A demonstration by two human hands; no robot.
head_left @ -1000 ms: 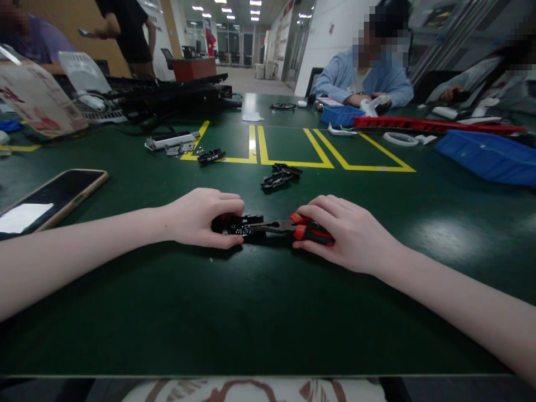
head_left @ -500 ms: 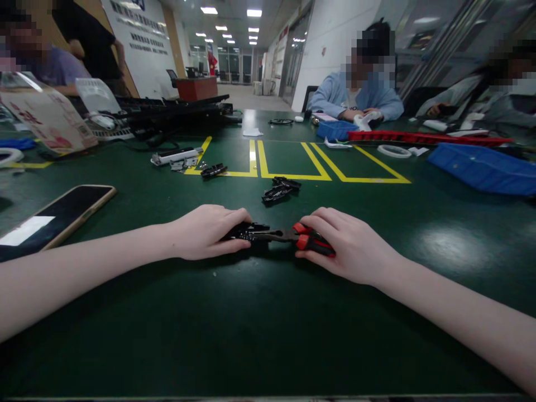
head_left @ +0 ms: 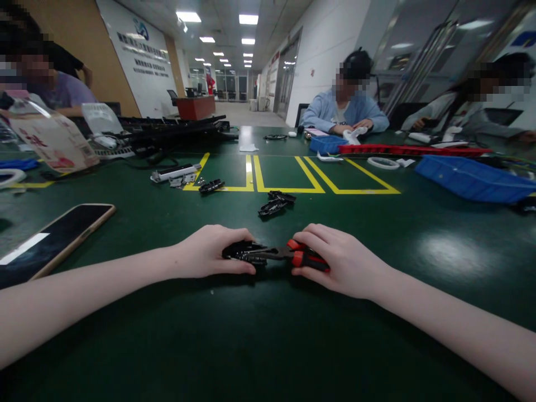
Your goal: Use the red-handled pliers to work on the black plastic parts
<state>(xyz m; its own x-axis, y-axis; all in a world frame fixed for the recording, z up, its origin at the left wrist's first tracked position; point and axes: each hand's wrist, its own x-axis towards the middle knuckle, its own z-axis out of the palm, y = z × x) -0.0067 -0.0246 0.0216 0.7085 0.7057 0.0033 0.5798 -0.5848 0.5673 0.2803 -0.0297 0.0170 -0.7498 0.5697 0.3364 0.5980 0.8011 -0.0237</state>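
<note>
At the middle of the frame, the left hand (head_left: 207,252) has its fingers curled down over a small black part (head_left: 243,252) lying on the green desk (head_left: 259,335). Just right of it, the right hand (head_left: 341,261) is closed around red-handled pliers (head_left: 293,255), whose nose reaches into that part.

There is a single view, from a camera worn on the person's head, set low and close over the dark green work table (head_left: 268,335) and facing forward and slightly down along it. The yellow taped floor-plan lines on the tabletop (head_left: 288,177) lie straight ahead at mid-distance. The person's own forearms enter from both lower corners and meet just short of those lines, while seated co-workers and a lit corridor sit well beyond them.
</note>
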